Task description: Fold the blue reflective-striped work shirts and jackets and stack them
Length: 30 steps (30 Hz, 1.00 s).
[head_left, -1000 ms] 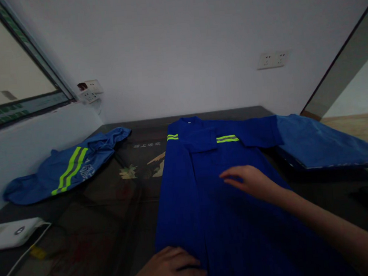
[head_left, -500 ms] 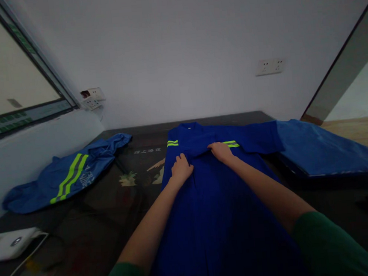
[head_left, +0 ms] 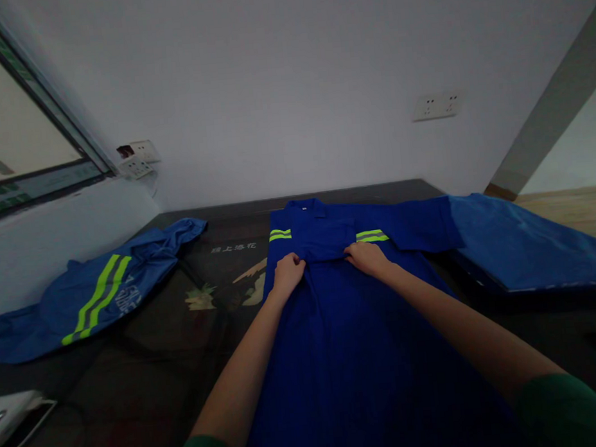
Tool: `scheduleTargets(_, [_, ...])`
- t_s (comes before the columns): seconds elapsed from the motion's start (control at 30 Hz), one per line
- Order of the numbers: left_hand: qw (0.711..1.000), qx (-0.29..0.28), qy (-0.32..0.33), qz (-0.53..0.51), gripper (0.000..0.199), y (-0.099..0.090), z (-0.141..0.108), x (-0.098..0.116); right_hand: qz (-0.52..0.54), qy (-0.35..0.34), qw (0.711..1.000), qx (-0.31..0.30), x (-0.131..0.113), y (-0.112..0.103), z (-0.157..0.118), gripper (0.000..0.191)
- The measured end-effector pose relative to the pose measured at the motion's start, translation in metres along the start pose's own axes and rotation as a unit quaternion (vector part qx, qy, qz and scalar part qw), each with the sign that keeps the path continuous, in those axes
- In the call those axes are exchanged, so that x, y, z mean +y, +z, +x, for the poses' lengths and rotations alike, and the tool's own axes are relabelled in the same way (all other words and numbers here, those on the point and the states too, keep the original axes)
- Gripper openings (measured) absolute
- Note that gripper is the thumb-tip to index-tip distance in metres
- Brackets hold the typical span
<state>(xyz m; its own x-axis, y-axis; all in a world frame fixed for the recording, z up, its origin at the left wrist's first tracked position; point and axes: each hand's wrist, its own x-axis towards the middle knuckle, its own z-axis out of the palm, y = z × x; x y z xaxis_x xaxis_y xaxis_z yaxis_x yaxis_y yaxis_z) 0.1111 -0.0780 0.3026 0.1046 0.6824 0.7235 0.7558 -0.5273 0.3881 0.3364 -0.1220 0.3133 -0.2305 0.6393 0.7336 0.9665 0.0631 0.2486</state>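
A dark blue work jacket lies spread on the table, collar toward the wall, with yellow-green reflective stripes across its chest. A flat folded piece of its cloth, seemingly a sleeve, lies across the chest. My left hand has its fingers closed on cloth at the lower left corner of this piece. At the lower right corner, my right hand pinches the edge. The other sleeve stretches out to the right. The lower end of the jacket runs out of view in shadow.
A crumpled blue garment with reflective stripes lies on the dark table at left. Lighter blue folded cloth lies at right. A white device with a cable sits front left. Behind the table rises a wall with sockets.
The folded piece on the chest now lies flatter and squarer. My left hand has moved slightly up to its corner; my right hand has shifted a little down and right along its edge.
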Motion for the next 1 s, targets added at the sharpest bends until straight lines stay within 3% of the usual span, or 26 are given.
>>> scheduleTargets(0.13, [0.998, -0.021, 0.031, -0.045, 0.016, 0.001, -0.003, -0.008, 0.001, -0.055, 0.998, 0.014, -0.022, -0.010, 0.008, 0.029])
scheduleTargets(0.27, [0.993, 0.000, 0.082, -0.087, 0.020, 0.004, -0.010, -0.019, 0.030, -0.118, 0.992, 0.028, -0.058, -0.005, 0.020, 0.033])
scheduleTargets(0.43, [0.981, 0.042, 0.159, -0.107, 0.020, 0.012, -0.017, -0.028, 0.073, -0.072, 0.992, 0.068, -0.086, 0.015, 0.033, 0.028])
scheduleTargets(0.53, [0.976, 0.057, 0.187, -0.097, 0.019, 0.015, -0.020, -0.029, 0.098, -0.046, 0.991, 0.079, -0.090, 0.024, 0.039, 0.026])
scheduleTargets(0.77, [0.975, 0.079, 0.184, -0.097, 0.024, 0.016, -0.023, -0.029, 0.181, -0.007, 0.978, 0.107, -0.085, 0.031, 0.043, 0.026])
scheduleTargets(1.0, [0.969, 0.093, 0.205, -0.106, 0.033, 0.024, -0.019, -0.034, 0.222, 0.000, 0.968, 0.113, -0.086, 0.038, 0.040, 0.035])
